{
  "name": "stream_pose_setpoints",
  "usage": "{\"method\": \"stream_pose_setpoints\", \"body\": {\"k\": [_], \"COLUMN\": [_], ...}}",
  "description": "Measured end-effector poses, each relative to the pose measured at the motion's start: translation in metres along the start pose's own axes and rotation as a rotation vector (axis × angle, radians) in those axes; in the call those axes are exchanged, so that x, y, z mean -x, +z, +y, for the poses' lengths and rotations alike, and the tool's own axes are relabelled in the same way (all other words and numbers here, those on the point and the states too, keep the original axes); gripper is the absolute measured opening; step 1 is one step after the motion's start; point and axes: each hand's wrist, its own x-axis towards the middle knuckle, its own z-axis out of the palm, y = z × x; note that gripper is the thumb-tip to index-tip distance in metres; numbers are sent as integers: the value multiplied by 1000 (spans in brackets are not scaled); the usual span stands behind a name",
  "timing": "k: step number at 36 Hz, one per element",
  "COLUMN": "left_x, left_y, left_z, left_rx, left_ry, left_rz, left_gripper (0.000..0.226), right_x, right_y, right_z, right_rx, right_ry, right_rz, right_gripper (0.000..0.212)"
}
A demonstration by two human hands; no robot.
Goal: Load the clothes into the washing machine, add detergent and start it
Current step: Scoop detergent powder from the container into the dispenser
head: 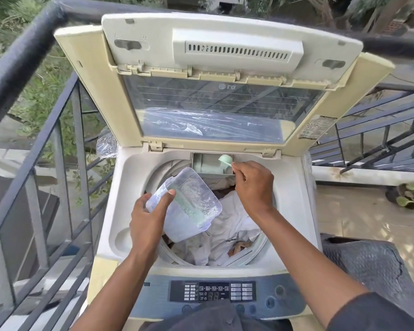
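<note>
Now right hand [253, 185] pinching green scoop [225, 160] over detergent drawer [208, 164], left hand [148, 218] gripping clear detergent tub [189, 201].

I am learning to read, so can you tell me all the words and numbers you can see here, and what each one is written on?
"LG", seen flipped, with a round logo: on the glass of the open lid.
"88": on the dark display of the control panel.
A short word left of the buttons on that panel: too blurred to read.
Small button labels and icons there: too small to read.
Sticker on the lid's right frame: print too small to read.
</note>
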Motion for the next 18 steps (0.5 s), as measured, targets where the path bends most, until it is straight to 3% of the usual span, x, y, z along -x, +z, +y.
{"method": "stream_pose_setpoints", "body": {"k": [5,11,18], "left_x": [-1,-5,-6], "left_y": [-1,-2,-6], "left_z": [0,3,2], "left_rx": [-16,7,13], "left_ry": [25,15,33], "left_rz": [1,8,8], "left_gripper": [116,109,109], "right_x": [2,5,9], "right_y": [-1,-2,-28], "right_z": [4,6,-23], "right_rx": [25,69,-120], "right_ry": [-50,-75,-34], "right_rz": [-16,-43,74], "right_gripper": [15,19,16]}}
